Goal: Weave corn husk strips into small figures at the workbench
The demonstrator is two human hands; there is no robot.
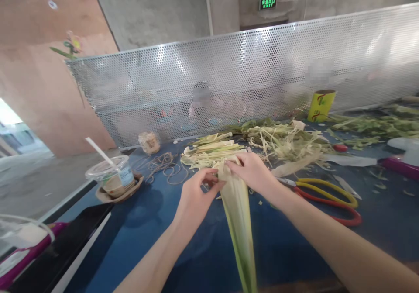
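Head view: we see a clear plastic cup (113, 184) at the left of the blue table (140, 245), lidded, with a white straw (100, 152) leaning out and something beige-brown inside; it sits in a brown holder (120, 197). On the far right, a yellow cylinder (321, 106) stands before the perforated metal screen (229, 79); we cannot see into it.

Our right hand (253, 170) reaches in from the near right, thumb and fingers pinching the far end of a long, pale corn husk (237, 214), which runs from the middle of the table towards its near edge. Our left hand (198, 192) comes from the near left, fingers curled, thumb and fingertips at the husk's left side; we cannot tell whether they grip it.

High on the far wall, a green-lit sign (268, 3) reads "安全出口 EXIT". The cup's blue-and-white label (126, 176) and the cylinder's red and dark print are unreadable to us.
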